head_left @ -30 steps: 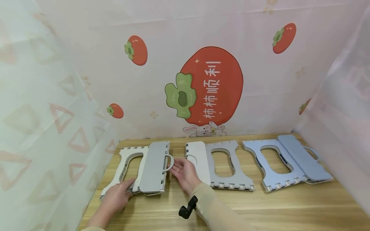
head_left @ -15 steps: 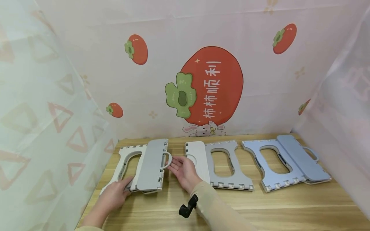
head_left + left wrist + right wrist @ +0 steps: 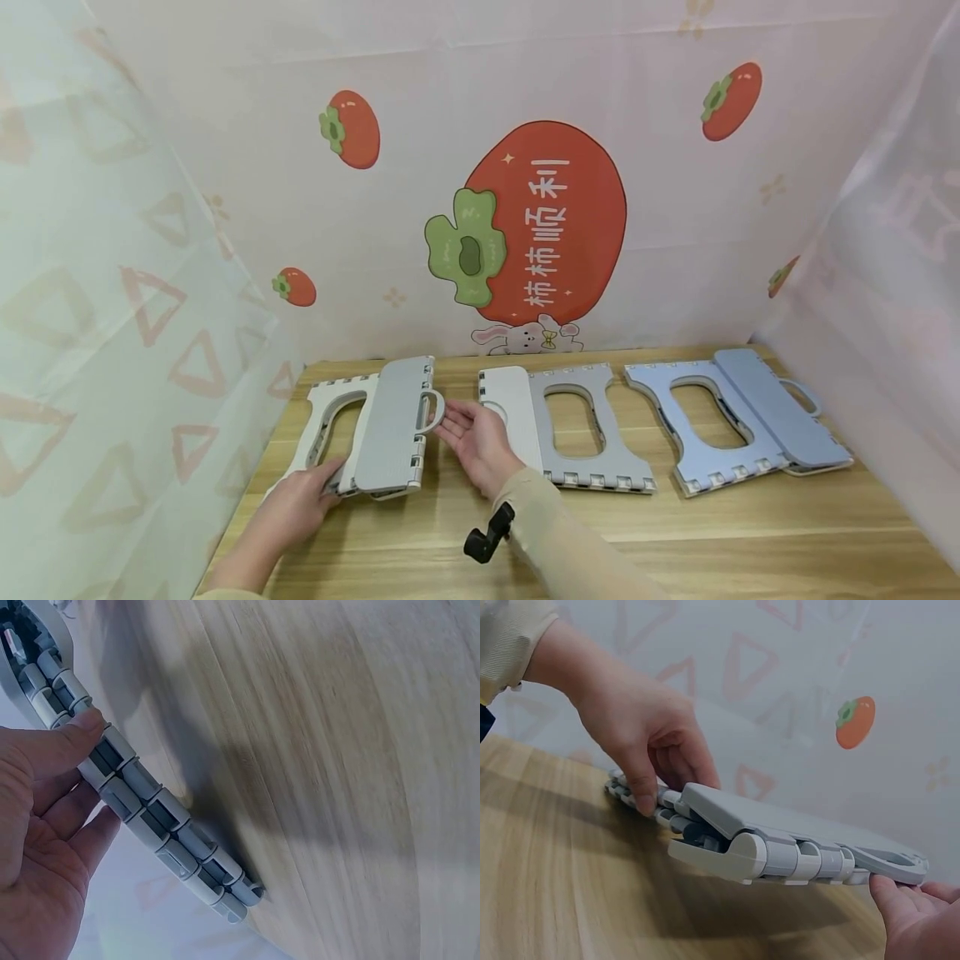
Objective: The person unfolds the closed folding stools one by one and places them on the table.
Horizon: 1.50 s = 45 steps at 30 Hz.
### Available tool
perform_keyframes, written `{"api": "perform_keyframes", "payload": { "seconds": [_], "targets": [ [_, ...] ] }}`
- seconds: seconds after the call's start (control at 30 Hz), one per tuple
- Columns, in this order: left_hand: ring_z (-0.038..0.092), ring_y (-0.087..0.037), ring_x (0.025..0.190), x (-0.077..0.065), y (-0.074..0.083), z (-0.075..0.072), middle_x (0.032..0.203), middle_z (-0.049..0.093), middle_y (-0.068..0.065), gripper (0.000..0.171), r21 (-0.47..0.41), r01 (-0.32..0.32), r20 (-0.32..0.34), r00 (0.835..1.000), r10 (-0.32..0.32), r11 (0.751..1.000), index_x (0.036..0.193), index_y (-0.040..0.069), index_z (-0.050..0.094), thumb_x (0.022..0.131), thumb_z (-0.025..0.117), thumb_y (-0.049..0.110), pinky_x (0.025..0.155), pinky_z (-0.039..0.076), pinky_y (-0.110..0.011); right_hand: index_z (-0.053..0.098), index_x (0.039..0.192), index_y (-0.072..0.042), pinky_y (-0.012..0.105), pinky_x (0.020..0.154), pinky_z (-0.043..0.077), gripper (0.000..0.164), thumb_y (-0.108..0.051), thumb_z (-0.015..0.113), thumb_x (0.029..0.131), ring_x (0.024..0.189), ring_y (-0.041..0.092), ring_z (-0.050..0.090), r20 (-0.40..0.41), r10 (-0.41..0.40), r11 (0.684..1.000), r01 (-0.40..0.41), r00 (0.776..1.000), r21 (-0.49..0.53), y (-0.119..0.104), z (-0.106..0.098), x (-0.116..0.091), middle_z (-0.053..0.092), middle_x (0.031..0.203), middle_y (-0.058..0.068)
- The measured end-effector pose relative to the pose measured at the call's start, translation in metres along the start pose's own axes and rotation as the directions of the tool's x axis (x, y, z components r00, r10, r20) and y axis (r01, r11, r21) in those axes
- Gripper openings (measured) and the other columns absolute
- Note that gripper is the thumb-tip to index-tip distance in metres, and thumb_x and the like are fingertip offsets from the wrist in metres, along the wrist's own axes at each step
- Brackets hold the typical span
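1. With fingers and thumb of the left hand (image 3: 296, 504), pinching the near hinged edge of a folded white-and-grey plastic stool (image 3: 390, 425).
2. With the right hand (image 3: 482, 446) palm-up and loosely extended, touching the grey plastic loop handle (image 3: 441, 410) on the stool's right side; not visibly clenched round it.
3. Tilted at the left of the wood-grain table (image 3: 412, 554), raised along the right side above a shadow; impossible to tell whether resting at the far left.
4. Likely to slip or twist off on the right, if supported there only by straight fingertips.
5. Possibly prone to nipping a finger, if flexed at the hinges.
6. Near a second folded white-and-grey stool (image 3: 522, 421), lying flat right of the right hand; liable to bump it if swung right.
7. Well apart from a folded light-blue plastic stool (image 3: 772, 408), far right.
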State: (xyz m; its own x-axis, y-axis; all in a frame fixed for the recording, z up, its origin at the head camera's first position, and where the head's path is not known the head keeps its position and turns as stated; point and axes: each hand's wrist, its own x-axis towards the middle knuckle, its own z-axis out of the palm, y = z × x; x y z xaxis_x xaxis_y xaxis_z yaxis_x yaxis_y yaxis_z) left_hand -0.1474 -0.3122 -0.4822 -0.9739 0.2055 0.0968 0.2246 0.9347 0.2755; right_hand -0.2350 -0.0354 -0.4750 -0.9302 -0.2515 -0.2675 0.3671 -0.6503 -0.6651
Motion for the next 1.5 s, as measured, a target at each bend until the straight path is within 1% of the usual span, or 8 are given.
{"api": "perform_keyframes", "payload": {
  "seconds": [0.23,0.43,0.6,0.8,1.03,1.23,1.4,1.5],
  "targets": [
    [0.072,-0.04,0.094,0.003,0.003,-0.001,0.106,0.075,-0.019,0.055,0.005,-0.026,-0.023,0.999,0.026,1.0,0.132,0.004,0.064,0.08,0.084,0.006,0.084,0.058,-0.056,0.042,0.138,0.021,0.047,0.111,0.047,0.043,-0.006,0.042,0.104,0.138,0.05,0.045,0.004,-0.011,1.0,0.011,1.0,0.016,-0.006,0.002,-0.001,0.044,0.144,0.042],
    [0.072,-0.039,0.097,0.005,0.007,-0.003,0.11,0.075,-0.018,0.054,-0.01,-0.027,-0.006,1.0,0.027,1.0,0.132,0.006,0.064,0.082,0.083,0.007,0.086,0.058,-0.056,0.045,0.138,0.02,0.045,0.11,0.048,0.042,-0.006,0.043,0.104,0.132,0.042,0.054,0.004,-0.022,1.0,0.022,1.0,0.003,-0.01,0.003,-0.002,0.05,0.141,0.038],
    [0.072,-0.039,0.097,0.005,0.008,-0.004,0.11,0.075,-0.018,0.054,-0.014,-0.031,-0.024,0.999,0.031,0.999,0.132,0.005,0.064,0.081,0.083,0.006,0.086,0.058,-0.056,0.045,0.138,0.019,0.044,0.109,0.049,0.043,-0.008,0.043,0.104,0.133,0.04,0.054,0.013,-0.025,1.0,0.025,1.0,-0.002,-0.013,0.004,-0.003,0.05,0.142,0.037],
    [0.072,-0.04,0.098,0.005,0.01,-0.003,0.111,0.075,-0.019,0.054,-0.017,-0.029,-0.03,0.999,0.028,0.999,0.132,0.005,0.064,0.082,0.083,0.006,0.085,0.058,-0.056,0.049,0.135,0.017,0.043,0.108,0.05,0.04,-0.008,0.045,0.105,0.127,0.036,0.06,-0.004,-0.026,1.0,0.026,1.0,0.008,-0.016,0.004,-0.003,0.056,0.136,0.033],
    [0.071,-0.041,0.101,0.005,0.016,-0.006,0.116,0.073,-0.022,0.055,-0.026,-0.009,-0.014,1.0,0.009,1.0,0.134,0.003,0.063,0.082,0.083,0.008,0.086,0.058,-0.057,0.047,0.139,0.016,0.043,0.11,0.049,0.042,-0.01,0.043,0.106,0.132,0.037,0.056,0.007,-0.021,1.0,0.021,1.0,0.012,-0.02,0.005,-0.005,0.05,0.143,0.034],
    [0.071,-0.041,0.103,0.005,0.02,-0.007,0.117,0.072,-0.022,0.056,-0.041,-0.005,-0.01,1.0,0.005,0.999,0.134,0.003,0.063,0.082,0.083,0.008,0.088,0.058,-0.056,0.047,0.139,0.015,0.042,0.108,0.05,0.042,-0.011,0.042,0.107,0.135,0.04,0.053,0.01,-0.025,1.0,0.025,1.0,0.015,-0.022,0.006,-0.007,0.05,0.143,0.035],
    [0.07,-0.042,0.104,0.005,0.021,-0.006,0.119,0.072,-0.022,0.055,-0.049,-0.006,-0.019,1.0,0.006,0.999,0.134,0.003,0.063,0.083,0.083,0.008,0.089,0.057,-0.057,0.049,0.138,0.014,0.04,0.106,0.052,0.04,-0.011,0.044,0.106,0.139,0.041,0.048,0.014,-0.024,0.999,0.023,1.0,0.031,-0.024,0.007,-0.008,0.047,0.146,0.035],
    [0.07,-0.042,0.104,0.004,0.021,-0.006,0.118,0.072,-0.022,0.055,-0.053,-0.008,-0.031,0.999,0.007,0.999,0.133,0.003,0.064,0.082,0.083,0.008,0.09,0.057,-0.057,0.05,0.137,0.014,0.04,0.105,0.053,0.04,-0.011,0.045,0.106,0.138,0.04,0.05,0.017,-0.026,0.999,0.025,1.0,0.037,-0.026,0.007,-0.009,0.047,0.146,0.034]
  ]
}}
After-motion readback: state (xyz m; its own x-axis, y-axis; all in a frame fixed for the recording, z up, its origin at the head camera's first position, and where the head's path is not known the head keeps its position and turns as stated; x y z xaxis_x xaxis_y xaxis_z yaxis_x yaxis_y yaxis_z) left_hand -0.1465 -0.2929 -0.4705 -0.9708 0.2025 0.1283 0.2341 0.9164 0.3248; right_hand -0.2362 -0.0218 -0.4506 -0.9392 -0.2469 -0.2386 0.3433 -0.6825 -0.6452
